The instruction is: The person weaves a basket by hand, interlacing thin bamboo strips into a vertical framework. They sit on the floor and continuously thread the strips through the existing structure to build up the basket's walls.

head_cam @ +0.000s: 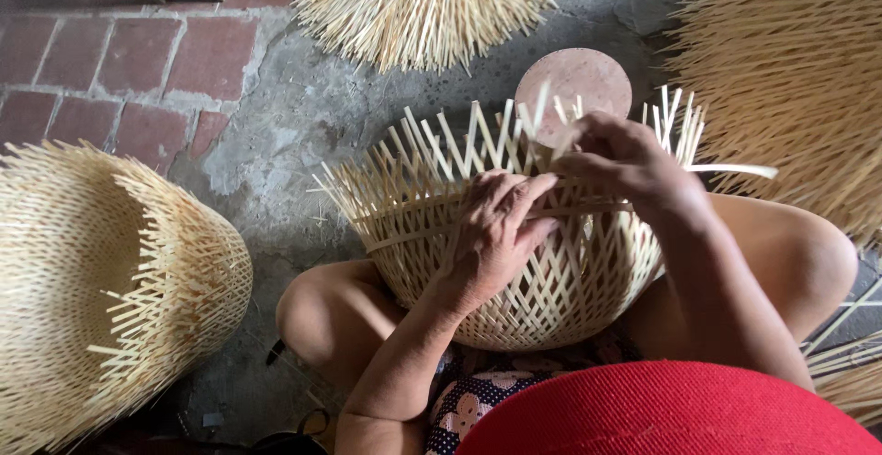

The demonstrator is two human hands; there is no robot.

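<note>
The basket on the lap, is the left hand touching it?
Touching. The head view shows the left hand lying flat on the basket, fingers pressed against its woven strips.

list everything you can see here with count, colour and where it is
half-woven basket: 1, pale straw, on the person's lap, loose strip ends sticking up at its rim
horizontal weaving strip: 1, pale, along the basket rim, its end sticking out to the right
finished-looking basket: 1, pale straw, on its side at far left
woven pieces with splayed strips: 2, pale straw, top centre and top right
round disc: 1, pinkish brown, on the ground behind the lap basket
floor: grey concrete, with red brick paving at top left
red hat brim: 1, bottom edge
patterned cloth: dark with pale flowers, over the lap
knees: 2, bare, either side of the basket
left hand: flat against the basket wall
right hand: grip on strips at the rim
</note>
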